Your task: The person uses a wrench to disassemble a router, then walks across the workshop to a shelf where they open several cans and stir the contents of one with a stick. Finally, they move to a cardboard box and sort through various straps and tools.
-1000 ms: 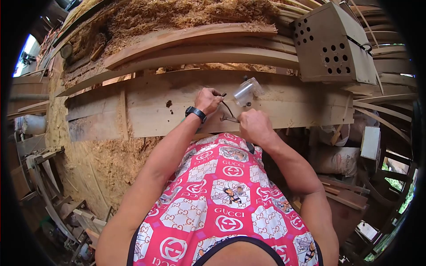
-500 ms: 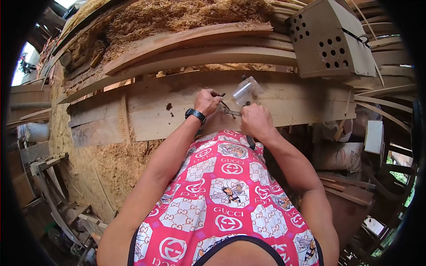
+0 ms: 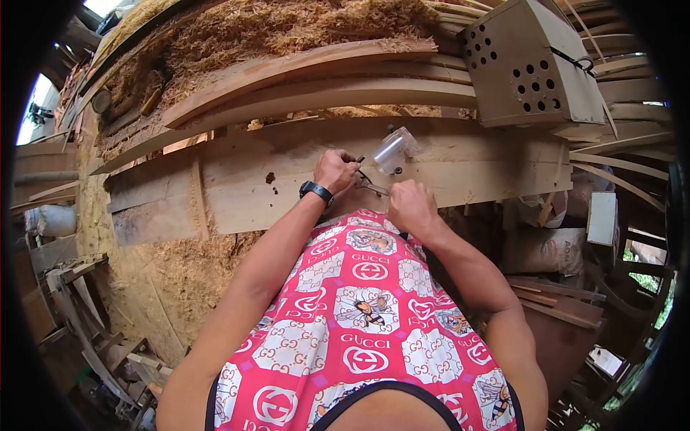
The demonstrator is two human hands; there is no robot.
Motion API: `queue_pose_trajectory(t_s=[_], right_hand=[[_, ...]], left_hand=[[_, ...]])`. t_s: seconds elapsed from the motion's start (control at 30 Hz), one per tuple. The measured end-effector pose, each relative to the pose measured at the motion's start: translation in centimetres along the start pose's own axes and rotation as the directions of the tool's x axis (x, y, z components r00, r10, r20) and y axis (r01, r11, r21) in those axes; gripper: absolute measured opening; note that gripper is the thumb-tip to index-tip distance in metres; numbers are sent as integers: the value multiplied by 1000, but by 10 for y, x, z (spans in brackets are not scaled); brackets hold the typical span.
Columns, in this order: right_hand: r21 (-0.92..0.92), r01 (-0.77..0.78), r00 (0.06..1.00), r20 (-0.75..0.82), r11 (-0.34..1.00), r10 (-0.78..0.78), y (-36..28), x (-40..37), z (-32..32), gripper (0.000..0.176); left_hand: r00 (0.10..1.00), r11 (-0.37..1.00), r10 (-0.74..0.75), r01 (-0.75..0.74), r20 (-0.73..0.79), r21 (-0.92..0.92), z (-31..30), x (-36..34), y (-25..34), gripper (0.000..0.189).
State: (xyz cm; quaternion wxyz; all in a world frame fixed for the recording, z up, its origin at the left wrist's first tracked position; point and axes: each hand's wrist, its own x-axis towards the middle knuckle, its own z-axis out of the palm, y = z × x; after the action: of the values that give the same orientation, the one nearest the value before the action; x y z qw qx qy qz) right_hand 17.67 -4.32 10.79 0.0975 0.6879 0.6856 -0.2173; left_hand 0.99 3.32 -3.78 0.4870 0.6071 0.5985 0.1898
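My left hand (image 3: 335, 171) is closed on a thin dark rod (image 3: 361, 160) that pokes out past the fingertips. In the fist of my right hand (image 3: 412, 206) is the handle of a metal wrench (image 3: 375, 188). Its forked end reaches left, right beside the lower part of the rod and close to my left fingers. Beyond my hands, a clear plastic jar (image 3: 390, 154) lies on its side on the wooden board (image 3: 474, 165). A small dark ring-like piece (image 3: 398, 171) rests by the jar, and several small dark bits (image 3: 270, 177) lie left of my left hand.
Curved wooden planks (image 3: 309, 93) are stacked behind the board, with a heap of wood shavings (image 3: 309, 36) beyond. At the back right stands a wooden box (image 3: 532, 68) with drilled holes. A sack (image 3: 553, 251) sits low on the right, and sawdust (image 3: 208, 273) covers the left floor.
The wrench's forked end has swung slightly left and sits closer to my left fingers. The view has shifted slightly; the jar and small pieces stay put on the board.
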Motion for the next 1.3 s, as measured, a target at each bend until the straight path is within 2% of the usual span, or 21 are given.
queue_pose_trajectory(t_s=[0.13,0.2,0.27,0.4,0.47,0.53,0.57,0.6,0.63,0.73,0.77,0.8,0.9,0.97,1.0,1.03,1.07,1.1,1.2,1.23,1.3], right_hand=[[18,86,993,76,996,-87,3,-4,8,21],[51,-35,999,-8,998,36,11,-4,6,22],[-3,-15,1000,22,1000,16,8,-13,6,24],[34,-113,988,109,993,109,15,-29,-15,27],[224,-177,984,13,958,179,22,-39,-25,30],[235,-163,986,-4,958,168,34,-45,-22,31],[297,-179,982,0,938,187,36,-48,-22,29],[355,-196,978,5,914,208,37,-50,-21,28],[389,-155,984,-20,908,176,41,-51,-11,26],[419,-79,986,-98,905,131,47,-47,29,23],[431,6,986,-152,902,67,49,-45,43,20],[425,11,987,-148,905,58,48,-41,51,20],[398,269,936,-324,877,-140,42,-30,68,23],[351,300,918,-358,887,-169,44,-17,92,27],[307,328,896,-401,893,-192,44,-11,103,32],[306,334,896,-396,891,-199,40,-5,109,32],[263,323,901,-379,909,-210,34,0,116,42],[218,306,906,-365,927,-213,27,2,118,53],[179,326,912,-318,928,-258,18,8,116,70],[177,330,910,-319,927,-263,18,12,116,70],[142,346,895,-348,928,-280,17,15,117,74]], left_hand=[[1000,1000,-10,11,12,-27,-4,2,3,29],[1000,1000,-11,11,13,-23,-1,-2,1,29],[1000,1000,-8,8,-1,-11,-3,3,0,29],[999,999,-36,35,41,12,-6,2,7,33],[997,998,-52,50,54,36,-4,2,2,35],[999,1000,21,-21,-34,-10,1,9,-9,38],[999,1000,20,-20,-27,-5,0,13,-16,38],[999,995,-15,12,-33,-99,-5,15,-17,39],[998,980,-51,43,-35,-194,-7,15,-18,40],[992,975,-99,81,-78,-207,-16,2,-4,40],[991,979,-83,61,-104,-193,-12,7,-18,42],[990,978,-89,66,-110,-200,-15,3,-21,42],[1000,991,-1,-3,-29,-136,-23,-21,-19,49],[989,959,12,-54,149,279,-32,-39,-7,60],[989,960,4,-44,145,275,-33,-48,-1,60],[995,910,7,-49,103,412,-32,-56,8,61],[998,839,12,-43,61,542,-31,-61,10,62],[996,834,81,-91,43,544,-32,-62,7,65],[991,846,49,-109,127,522,-36,-58,9,62],[991,846,49,-106,122,522,-39,-55,14,62],[976,861,-98,-16,197,508,-44,-53,24,60]])
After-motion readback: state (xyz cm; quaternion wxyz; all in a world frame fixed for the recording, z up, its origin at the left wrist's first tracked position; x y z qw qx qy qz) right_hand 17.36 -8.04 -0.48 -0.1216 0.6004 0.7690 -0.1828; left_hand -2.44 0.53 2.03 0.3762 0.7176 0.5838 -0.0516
